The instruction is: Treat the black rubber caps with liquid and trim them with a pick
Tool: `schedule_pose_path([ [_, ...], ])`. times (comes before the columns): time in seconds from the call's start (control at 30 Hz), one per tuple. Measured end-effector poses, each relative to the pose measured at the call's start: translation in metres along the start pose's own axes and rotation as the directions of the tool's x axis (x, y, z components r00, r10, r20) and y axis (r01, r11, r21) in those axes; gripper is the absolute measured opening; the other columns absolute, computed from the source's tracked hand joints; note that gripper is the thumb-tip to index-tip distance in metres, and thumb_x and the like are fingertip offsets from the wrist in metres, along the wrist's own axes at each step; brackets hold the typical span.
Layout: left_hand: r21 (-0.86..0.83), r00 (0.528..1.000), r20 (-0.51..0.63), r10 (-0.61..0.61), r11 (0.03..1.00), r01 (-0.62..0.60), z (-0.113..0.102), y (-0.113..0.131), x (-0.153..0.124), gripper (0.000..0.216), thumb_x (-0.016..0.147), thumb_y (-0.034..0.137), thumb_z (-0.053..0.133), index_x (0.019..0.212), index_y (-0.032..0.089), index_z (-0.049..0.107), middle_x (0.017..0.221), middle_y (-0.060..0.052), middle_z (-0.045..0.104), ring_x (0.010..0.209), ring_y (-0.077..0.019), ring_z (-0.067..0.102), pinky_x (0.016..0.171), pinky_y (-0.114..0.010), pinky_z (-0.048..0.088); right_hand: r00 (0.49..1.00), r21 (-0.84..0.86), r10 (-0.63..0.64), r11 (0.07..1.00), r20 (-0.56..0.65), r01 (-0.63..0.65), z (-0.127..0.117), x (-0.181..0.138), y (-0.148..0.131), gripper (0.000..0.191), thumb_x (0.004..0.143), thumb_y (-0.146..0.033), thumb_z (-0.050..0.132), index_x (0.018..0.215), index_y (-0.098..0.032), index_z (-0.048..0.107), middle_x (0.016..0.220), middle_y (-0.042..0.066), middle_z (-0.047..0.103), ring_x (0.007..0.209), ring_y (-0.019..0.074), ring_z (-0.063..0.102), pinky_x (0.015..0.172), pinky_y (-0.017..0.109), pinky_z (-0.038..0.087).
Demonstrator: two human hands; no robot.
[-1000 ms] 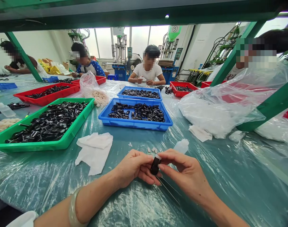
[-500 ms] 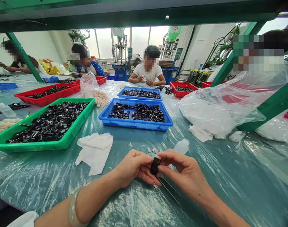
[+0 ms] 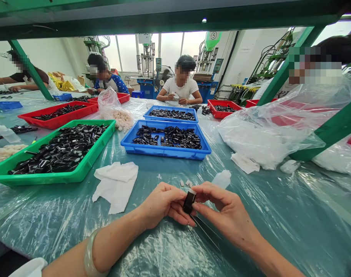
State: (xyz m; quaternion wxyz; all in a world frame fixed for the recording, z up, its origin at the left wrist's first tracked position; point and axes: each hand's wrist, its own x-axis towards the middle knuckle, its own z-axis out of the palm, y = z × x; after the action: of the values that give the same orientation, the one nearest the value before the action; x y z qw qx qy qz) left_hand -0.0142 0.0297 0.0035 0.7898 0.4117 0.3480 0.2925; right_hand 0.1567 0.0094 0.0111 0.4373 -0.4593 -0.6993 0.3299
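Observation:
Both my hands meet low in the middle of the view over a plastic-covered table. My left hand [image 3: 161,204] and my right hand [image 3: 224,209] pinch a small black cylindrical part [image 3: 188,201] with a pale tip, held upright between their fingertips. A thin dark tool [image 3: 204,230] runs down and to the right under my right hand. A few small white bits [image 3: 185,182] and a small translucent squeeze bottle [image 3: 221,179] lie just beyond my fingers. A folded white cloth [image 3: 115,184] lies to the left of my left hand.
A green tray [image 3: 85,163] and two blue trays [image 3: 163,151] hold many black parts; red trays [image 3: 55,121] stand further back. Clear bags [image 3: 267,130] pile up at right by a green frame post [image 3: 331,130]. Several people work at the far side.
My hands and the black part stay where they were. The person at the far left has stretched an arm out over the table.

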Motion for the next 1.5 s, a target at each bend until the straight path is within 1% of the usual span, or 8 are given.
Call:
schedule_pose_path([
  [0.2, 0.019, 1.000, 0.005, 0.003, 1.000, -0.003, -0.0017, -0.0004, -0.0001, 0.028, 0.069, 0.032, 0.059, 0.066, 0.005, 0.066, 0.056, -0.010, 0.062, 0.057, -0.0207, 0.066, 0.049, -0.020, 0.048, 1.000, -0.023, 0.003, 1.000, 0.007, -0.003, -0.0004, -0.0004, -0.0012, 0.019, 0.068, -0.019, 0.065, 0.086, -0.021, 0.067, 0.076, 0.002, 0.066, 0.067, 0.0154, 0.061, 0.064, 0.029, 0.053],
  [0.37, 0.068, 1.000, 0.004, 0.014, 0.998, -0.015, -0.0008, -0.0007, -0.0002, 0.031, 0.068, 0.036, 0.062, 0.071, 0.006, 0.067, 0.070, -0.011, 0.065, 0.058, -0.0185, 0.066, 0.050, -0.020, 0.049, 1.000, 0.003, -0.010, 1.000, 0.026, 0.010, -0.0004, -0.0002, -0.0035, 0.015, 0.073, -0.021, 0.060, 0.087, -0.021, 0.066, 0.076, 0.003, 0.064, 0.066, 0.0146, 0.061, 0.063, 0.027, 0.053],
  [0.43, 0.086, 1.000, -0.004, 0.016, 0.996, -0.015, -0.0003, -0.0009, -0.0004, 0.031, 0.068, 0.037, 0.063, 0.072, 0.006, 0.067, 0.072, -0.011, 0.066, 0.058, -0.0179, 0.066, 0.051, -0.020, 0.049, 0.999, 0.004, -0.010, 1.000, 0.034, 0.010, -0.0002, -0.0002, -0.0033, 0.013, 0.075, -0.022, 0.059, 0.087, -0.021, 0.066, 0.076, 0.003, 0.064, 0.066, 0.0144, 0.061, 0.063, 0.027, 0.052],
  [0.63, 0.119, 1.000, -0.018, 0.020, 0.993, -0.017, -0.0002, -0.0017, -0.0014, 0.033, 0.068, 0.039, 0.064, 0.071, 0.006, 0.066, 0.070, -0.010, 0.065, 0.057, -0.0168, 0.066, 0.050, -0.019, 0.048, 0.999, 0.004, -0.024, 1.000, 0.044, 0.024, 0.0010, -0.0006, 0.0004, 0.013, 0.076, -0.020, 0.059, 0.087, -0.021, 0.066, 0.077, 0.002, 0.063, 0.067, 0.0138, 0.061, 0.063, 0.026, 0.051],
  [0.8, 0.132, 0.999, -0.027, 0.044, 0.990, -0.040, -0.0004, -0.0036, -0.0009, 0.033, 0.069, 0.039, 0.065, 0.068, 0.006, 0.065, 0.067, -0.008, 0.063, 0.055, -0.0160, 0.066, 0.049, -0.017, 0.048, 0.999, 0.030, -0.007, 1.000, 0.048, 0.006, 0.0015, -0.0011, 0.0009, 0.014, 0.075, -0.020, 0.060, 0.087, -0.020, 0.066, 0.078, 0.003, 0.063, 0.068, 0.0142, 0.061, 0.064, 0.026, 0.051],
  [1.0, 0.146, 0.997, -0.032, 0.064, 0.988, -0.059, 0.0006, -0.0048, -0.0017, 0.033, 0.068, 0.039, 0.066, 0.067, 0.007, 0.064, 0.065, -0.007, 0.063, 0.055, -0.0171, 0.066, 0.049, -0.018, 0.049, 0.995, 0.103, 0.038, 0.994, 0.087, -0.047, 0.0011, -0.0013, 0.0003, 0.012, 0.075, -0.020, 0.060, 0.086, -0.020, 0.066, 0.076, 0.001, 0.059, 0.065, 0.0125, 0.059, 0.062, 0.025, 0.050],
  [1.3, 0.192, 0.997, -0.022, 0.076, 0.979, -0.071, 0.0012, -0.0032, -0.0033, 0.034, 0.069, 0.041, 0.065, 0.071, 0.007, 0.064, 0.066, -0.008, 0.064, 0.056, -0.0181, 0.066, 0.050, -0.020, 0.050, 0.993, 0.104, 0.031, 0.994, 0.110, -0.042, -0.0007, -0.0008, 0.0018, 0.011, 0.076, -0.020, 0.061, 0.084, -0.021, 0.068, 0.076, 0.002, 0.058, 0.067, 0.0135, 0.057, 0.060, 0.026, 0.047],
  [1.5, 0.201, 0.997, -0.012, 0.072, 0.977, -0.068, 0.0010, -0.0033, -0.0039, 0.032, 0.069, 0.040, 0.065, 0.068, 0.007, 0.063, 0.065, -0.007, 0.064, 0.054, -0.0168, 0.066, 0.049, -0.019, 0.050, 0.982, 0.103, 0.073, 0.990, 0.176, -0.092, -0.0013, 0.0005, 0.0018, 0.012, 0.077, -0.021, 0.060, 0.084, -0.021, 0.069, 0.077, 0.003, 0.058, 0.070, 0.0149, 0.057, 0.062, 0.027, 0.049],
])
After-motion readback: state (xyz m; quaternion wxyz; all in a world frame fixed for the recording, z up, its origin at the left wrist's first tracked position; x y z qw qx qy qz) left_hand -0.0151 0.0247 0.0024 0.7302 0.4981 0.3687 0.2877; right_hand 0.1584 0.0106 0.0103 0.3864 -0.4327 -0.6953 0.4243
